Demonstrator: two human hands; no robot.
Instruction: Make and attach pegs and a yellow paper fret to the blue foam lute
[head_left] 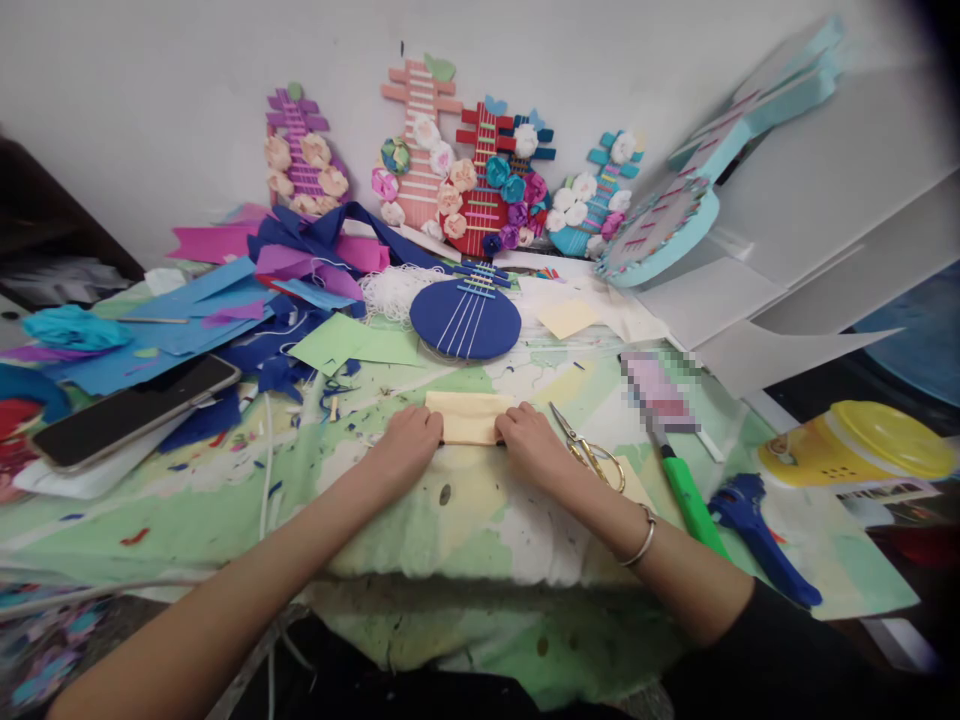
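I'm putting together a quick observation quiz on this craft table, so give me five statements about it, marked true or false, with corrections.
1. The left hand and the right hand both hold the pale yellow strip. True.
2. The scissors lie beside the left hand. False: they lie beside the right hand.
3. A bracelet is worn on the right arm. True.
4. The phone lies to the person's right. False: it lies to their left.
5. The round-bodied dark blue piece is farther from the person than the strip. True.
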